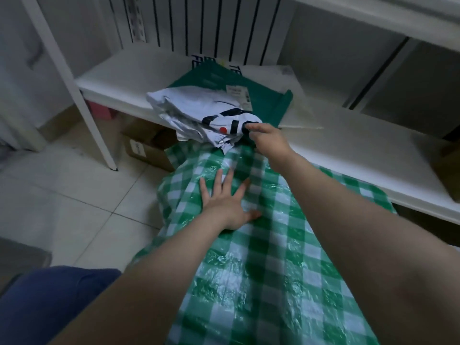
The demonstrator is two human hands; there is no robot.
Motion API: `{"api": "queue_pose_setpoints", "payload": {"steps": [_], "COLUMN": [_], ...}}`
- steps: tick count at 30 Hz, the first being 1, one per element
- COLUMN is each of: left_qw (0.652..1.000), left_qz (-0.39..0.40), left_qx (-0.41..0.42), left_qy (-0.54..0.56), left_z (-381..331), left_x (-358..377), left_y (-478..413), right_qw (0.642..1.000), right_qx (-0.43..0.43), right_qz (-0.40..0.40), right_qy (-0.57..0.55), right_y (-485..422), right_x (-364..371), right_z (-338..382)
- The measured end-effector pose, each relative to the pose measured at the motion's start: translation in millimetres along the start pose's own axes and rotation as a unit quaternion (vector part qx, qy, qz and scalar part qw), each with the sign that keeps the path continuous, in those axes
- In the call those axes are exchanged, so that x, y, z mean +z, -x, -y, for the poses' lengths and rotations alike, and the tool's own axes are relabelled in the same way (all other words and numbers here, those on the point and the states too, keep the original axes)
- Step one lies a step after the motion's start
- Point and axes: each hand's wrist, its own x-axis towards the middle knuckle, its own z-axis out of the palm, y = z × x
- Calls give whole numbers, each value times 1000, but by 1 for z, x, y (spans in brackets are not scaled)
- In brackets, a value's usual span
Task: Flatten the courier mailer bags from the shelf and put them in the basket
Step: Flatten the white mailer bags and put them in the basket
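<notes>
While the left hand [225, 202] lies flat on the green checked plastic sheet [261, 270], the right hand [267, 140] pinches the white mailer bag [199, 113].
Crumpled, the white mailer bag sits at the front edge of the shelf [119, 80], on a flat green mailer bag [268, 95]. Its long axis runs from upper left to lower right, and the right fingers curl onto its black-printed near end. The left fingers are spread straight, pressing the sheet.

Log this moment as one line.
left hand: flat on green-and-white checked plastic bag | right hand: pinches crumpled white plastic mailer bag at white shelf edge
</notes>
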Motion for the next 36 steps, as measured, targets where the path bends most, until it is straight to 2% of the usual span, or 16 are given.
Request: {"api": "queue_pose_setpoints", "payload": {"steps": [3,9,13,15,18,21,24,27,28,30,32,36], "left_qw": [1000,999,994,976,912,822,726,637,632,664,677,695], "left_qz": [-3,-35,-90,-153,-249,-286,-271,-183,-151,-105,-73,-89], "left_qx": [-5,5,-19,-56,-96,-111,-101,-52,-33,-22,-36,-48], "left_qy": [-7,16,64,145,312,480,625,747,759,740,731,712], "left_z": [0,1,2,-3,-20,-47,-71,-94,-101,-118,-133,-163], "left_x": [3,5,4,-1,-12,-26,-33,-36,-35,-35,-31,-21], "left_y": [-1,1,11,20,33,49,56,58,59,59,56,51], "right_qw": [997,993,985,980,971,960,955,955,957,959,955,941], "right_qx": [44,-36,-60,-67,-49,-38,-24,-8,-3,6,10,29], "right_qz": [-7,-79,-117,-136,-154,-166,-186,-196,-193,-189,-190,-192], "right_qy": [-58,-83,-107,-127,-176,-221,-228,-223,-217,-213,-229,-277], "right_y": [-6,32,65,83,107,129,152,175,184,199,211,225], "right_x": [6,-19,-53,-76,-108,-133,-155,-179,-187,-201,-212,-228], "right_z": [-1,-2,-2,-7,-18,-34,-49,-65,-70,-79,-87,-97]}}
